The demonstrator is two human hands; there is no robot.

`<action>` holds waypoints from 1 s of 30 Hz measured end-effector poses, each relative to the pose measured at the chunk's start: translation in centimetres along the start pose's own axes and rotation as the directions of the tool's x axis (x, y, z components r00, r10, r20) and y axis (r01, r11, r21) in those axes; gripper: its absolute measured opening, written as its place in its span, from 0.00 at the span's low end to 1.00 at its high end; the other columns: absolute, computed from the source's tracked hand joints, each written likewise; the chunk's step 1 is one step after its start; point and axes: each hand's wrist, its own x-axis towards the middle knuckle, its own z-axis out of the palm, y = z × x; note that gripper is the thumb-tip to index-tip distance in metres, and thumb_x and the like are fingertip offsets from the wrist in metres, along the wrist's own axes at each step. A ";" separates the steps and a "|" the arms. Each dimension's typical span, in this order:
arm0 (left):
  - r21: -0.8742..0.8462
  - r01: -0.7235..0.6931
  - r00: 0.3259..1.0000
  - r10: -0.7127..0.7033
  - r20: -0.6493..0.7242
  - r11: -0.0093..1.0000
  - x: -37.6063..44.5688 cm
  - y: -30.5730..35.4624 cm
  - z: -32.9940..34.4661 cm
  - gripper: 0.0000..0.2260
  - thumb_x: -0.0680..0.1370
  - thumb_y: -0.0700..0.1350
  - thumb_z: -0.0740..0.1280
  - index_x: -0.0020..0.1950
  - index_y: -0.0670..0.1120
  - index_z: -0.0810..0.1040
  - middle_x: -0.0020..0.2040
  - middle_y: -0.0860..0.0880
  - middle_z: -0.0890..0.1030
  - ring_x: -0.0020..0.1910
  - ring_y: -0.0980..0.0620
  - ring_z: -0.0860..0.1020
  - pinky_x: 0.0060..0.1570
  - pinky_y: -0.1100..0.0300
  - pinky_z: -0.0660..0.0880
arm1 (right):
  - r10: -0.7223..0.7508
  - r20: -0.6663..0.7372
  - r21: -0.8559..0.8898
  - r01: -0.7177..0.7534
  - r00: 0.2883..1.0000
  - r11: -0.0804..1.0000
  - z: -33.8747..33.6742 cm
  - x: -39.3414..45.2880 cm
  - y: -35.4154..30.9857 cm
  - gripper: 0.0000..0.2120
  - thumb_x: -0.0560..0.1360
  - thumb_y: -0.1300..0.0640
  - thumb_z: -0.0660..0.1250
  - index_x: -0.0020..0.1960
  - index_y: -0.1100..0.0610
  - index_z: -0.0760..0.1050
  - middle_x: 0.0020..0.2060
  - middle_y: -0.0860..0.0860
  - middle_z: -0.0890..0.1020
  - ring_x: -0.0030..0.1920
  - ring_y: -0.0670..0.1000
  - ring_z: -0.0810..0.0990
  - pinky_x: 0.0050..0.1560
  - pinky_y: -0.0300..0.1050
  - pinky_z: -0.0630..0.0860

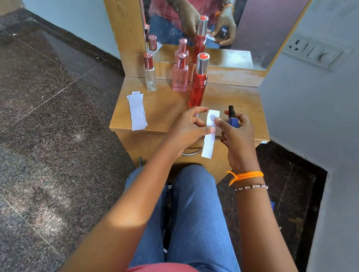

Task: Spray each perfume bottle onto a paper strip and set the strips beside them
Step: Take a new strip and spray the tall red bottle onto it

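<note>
My right hand (237,135) grips a small dark blue perfume bottle (233,119) with a black sprayer, upright over the table's front right. A white paper strip (210,136) hangs between both hands. My left hand (188,125) pinches its left edge with the thumb, and my right forefinger touches its upper part. Behind stand a tall red bottle (198,82), a pink bottle (180,74) and a clear bottle (150,73), all capped. A stack of spare strips (137,110) lies at the table's left front.
The small wooden dressing table (161,111) has a mirror (248,21) at the back reflecting the bottles and hands. A metal drawer handle (191,152) sits under the front edge. A switch panel (313,52) is on the right wall. My knees are below the table.
</note>
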 end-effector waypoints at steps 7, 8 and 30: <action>0.469 -0.166 0.946 0.274 -0.172 0.867 -0.9 -0.9 0.5 0.13 0.75 0.42 0.66 0.59 0.49 0.76 0.43 0.49 0.79 0.40 0.52 0.75 0.42 0.60 0.70 | -0.252 -0.119 -0.392 0.187 0.960 0.900 1.3 4.2 -0.3 0.15 0.69 0.61 0.73 0.53 0.60 0.72 0.39 0.50 0.76 0.39 0.48 0.74 0.35 0.31 0.69; 0.526 -0.202 0.931 0.329 -0.159 0.826 -0.9 -1.0 0.8 0.13 0.75 0.41 0.65 0.60 0.49 0.77 0.45 0.48 0.79 0.41 0.52 0.74 0.41 0.60 0.70 | -0.281 -0.102 -0.450 0.207 0.954 0.869 1.5 4.8 -0.3 0.15 0.69 0.61 0.73 0.53 0.61 0.73 0.38 0.49 0.76 0.40 0.48 0.74 0.35 0.30 0.69; 0.457 -0.314 0.891 0.425 -0.161 0.832 -0.4 -1.3 1.4 0.15 0.79 0.38 0.58 0.63 0.45 0.75 0.55 0.47 0.76 0.53 0.52 0.73 0.52 0.63 0.69 | -0.320 -0.041 -0.302 0.294 0.946 0.907 1.7 1.5 -0.5 0.10 0.79 0.51 0.61 0.51 0.57 0.66 0.33 0.45 0.73 0.31 0.40 0.70 0.35 0.36 0.67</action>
